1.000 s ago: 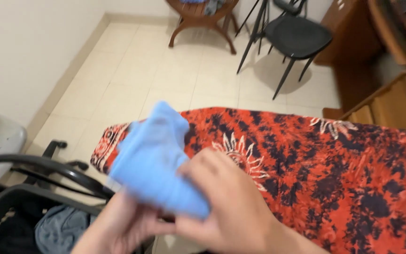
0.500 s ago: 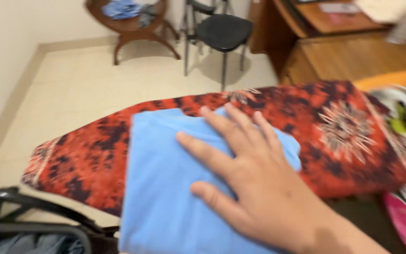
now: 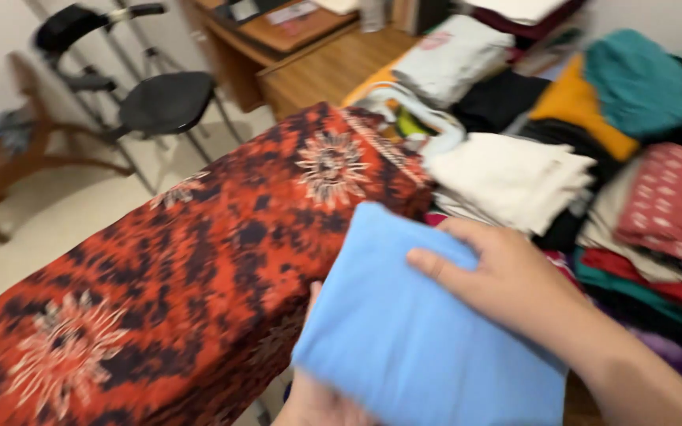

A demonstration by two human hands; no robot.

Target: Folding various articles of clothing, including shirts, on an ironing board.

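Blue folded cloth (image 3: 404, 339) gripped by right hand (image 3: 507, 284); left hand (image 3: 317, 398) beneath (apparently gripping too).

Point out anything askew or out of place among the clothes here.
Nothing stands out. The folded blue cloth is held flat between the right hand on top and the left hand beneath. The stacks beside the board look uneven, none visibly toppled.

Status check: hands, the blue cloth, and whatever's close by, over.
Right hand on top of folded blue cloth, left hand under it. Cloth lifted beside red patterned ironing board. Stacks of folded clothes close ahead on the right.
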